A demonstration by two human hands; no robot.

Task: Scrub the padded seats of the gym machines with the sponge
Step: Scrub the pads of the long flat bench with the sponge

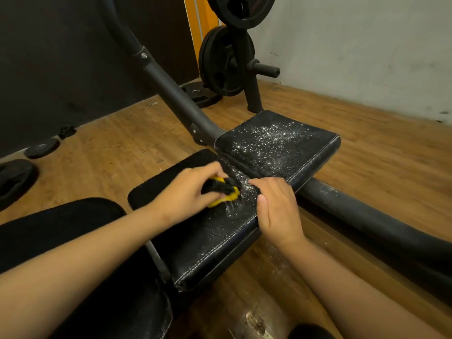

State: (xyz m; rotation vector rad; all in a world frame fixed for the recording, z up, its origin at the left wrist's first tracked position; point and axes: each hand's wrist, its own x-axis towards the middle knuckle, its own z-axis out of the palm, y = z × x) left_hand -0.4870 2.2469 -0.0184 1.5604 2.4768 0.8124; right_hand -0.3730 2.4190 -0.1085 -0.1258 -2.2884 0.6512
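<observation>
Head view: left hand [188, 192] grips the yellow sponge [223, 192], fingers curled over it. The sponge is blurred and half hidden, and sits on the near seat pad [215, 243]. Right hand [276, 209] lies flat on the pad's right edge, fingers pressed together. The far pad [276, 145] is speckled with white foam. Both forearms are cut off by the frame.

no readable text, labels, brands or numbers on anything in view
</observation>
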